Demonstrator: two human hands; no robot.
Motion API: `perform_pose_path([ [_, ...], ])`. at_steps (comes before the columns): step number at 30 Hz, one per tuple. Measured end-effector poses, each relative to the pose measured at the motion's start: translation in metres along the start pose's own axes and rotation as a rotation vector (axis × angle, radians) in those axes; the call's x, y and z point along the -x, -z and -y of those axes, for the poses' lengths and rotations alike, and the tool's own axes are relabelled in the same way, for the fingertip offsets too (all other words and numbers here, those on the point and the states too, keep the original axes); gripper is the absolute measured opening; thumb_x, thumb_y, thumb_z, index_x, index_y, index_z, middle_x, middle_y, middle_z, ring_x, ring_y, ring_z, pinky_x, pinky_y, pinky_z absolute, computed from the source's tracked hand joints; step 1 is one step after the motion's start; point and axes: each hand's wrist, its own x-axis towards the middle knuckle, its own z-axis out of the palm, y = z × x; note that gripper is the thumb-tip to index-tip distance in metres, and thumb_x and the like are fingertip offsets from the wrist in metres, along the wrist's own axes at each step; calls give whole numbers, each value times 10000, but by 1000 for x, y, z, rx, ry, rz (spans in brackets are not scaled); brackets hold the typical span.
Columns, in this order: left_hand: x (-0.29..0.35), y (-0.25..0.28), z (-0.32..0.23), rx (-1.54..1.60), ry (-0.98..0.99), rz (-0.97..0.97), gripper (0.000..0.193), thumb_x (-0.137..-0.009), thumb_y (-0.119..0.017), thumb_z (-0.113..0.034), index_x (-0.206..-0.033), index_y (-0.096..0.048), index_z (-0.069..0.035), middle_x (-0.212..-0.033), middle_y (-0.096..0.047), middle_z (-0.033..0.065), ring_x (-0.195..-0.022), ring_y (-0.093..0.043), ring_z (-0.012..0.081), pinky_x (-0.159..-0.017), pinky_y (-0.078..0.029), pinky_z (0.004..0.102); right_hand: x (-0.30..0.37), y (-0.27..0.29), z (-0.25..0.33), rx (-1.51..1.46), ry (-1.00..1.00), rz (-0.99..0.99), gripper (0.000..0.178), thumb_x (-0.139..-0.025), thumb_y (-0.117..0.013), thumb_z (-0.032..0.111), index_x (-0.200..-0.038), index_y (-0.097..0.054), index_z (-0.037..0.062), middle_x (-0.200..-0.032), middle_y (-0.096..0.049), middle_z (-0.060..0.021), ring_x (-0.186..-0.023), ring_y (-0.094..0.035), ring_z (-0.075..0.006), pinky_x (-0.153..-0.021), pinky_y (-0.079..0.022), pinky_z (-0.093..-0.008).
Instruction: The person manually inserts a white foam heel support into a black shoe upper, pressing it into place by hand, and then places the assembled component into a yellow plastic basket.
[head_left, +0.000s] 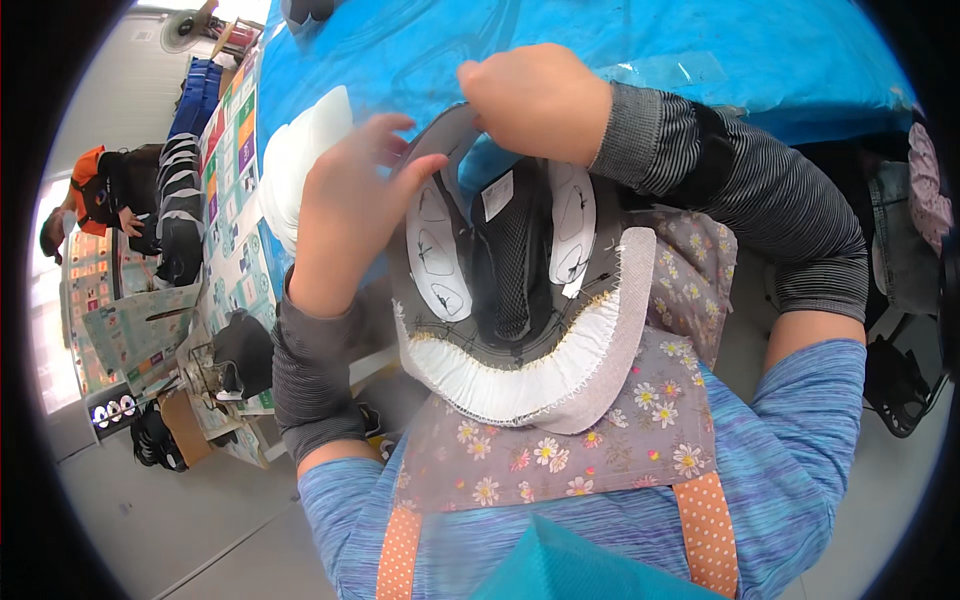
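A curved sewn fabric piece (400, 265) in dark grey rests upright against my apron, its kind not clear. Its inside shows a black mesh panel (512, 275), white oval patches with black thread knots on both sides, and a gathered white band (500, 385) stitched along the near edge. My right hand (540, 100) is closed in a pinch over the far rim; whatever its fingertips hold is hidden. Beside the far left rim is my left hand (350, 190), slightly blurred, with thumb and fingers apart and nothing seen between them.
A blue-covered table (760, 45) lies ahead, with white padded pieces (305, 160) on its left side and a clear plastic sheet (670, 70) beyond my right wrist. At far left, a person in orange (90, 190) sits by another worktable. A dark chair (900, 390) stands right.
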Motion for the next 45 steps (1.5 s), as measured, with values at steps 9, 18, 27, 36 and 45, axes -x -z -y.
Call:
perform_pose_path([
  [9,-7,-8,-2,-237,-156,-81,166,-832,-772,-122,-894,-680,0,-772,-637,99,-654,-622,217,-619,-480,338,9,-2,-8,-26,151,-311,120,-822,-673,80,-889,-583,39,-882,-606,-89,-884,-652,-314,-727,-549,-416],
  [18,-8,-13,-2,-15,-146,-101,202,-838,-765,-100,-1006,-694,-15,-883,-675,87,-731,-639,180,-629,-502,308,9,-10,-3,-62,142,-384,93,-815,-671,77,-869,-600,51,-885,-607,-91,-887,-644,-301,-715,-541,-409],
  [27,-18,-21,-4,-67,-151,-88,134,-834,-738,-107,-930,-687,-29,-854,-669,116,-767,-656,270,-681,-510,372,6,-10,-2,-122,145,-345,63,-820,-673,82,-830,-616,57,-851,-611,-87,-832,-639,-310,-684,-526,-412],
  [36,-14,-28,-11,132,-84,-150,120,-837,-739,-107,-904,-681,-26,-831,-654,128,-749,-649,269,-671,-501,363,30,2,-7,-177,30,-381,79,-773,-646,31,-846,-616,30,-857,-631,-133,-858,-656,-336,-705,-547,-424],
  [45,-16,-28,-16,-54,-198,-132,143,-822,-759,-68,-900,-673,16,-781,-645,116,-660,-633,220,-607,-490,332,37,-4,10,-107,-80,-442,104,-742,-644,10,-835,-611,40,-831,-627,-111,-821,-658,-314,-670,-542,-411],
])
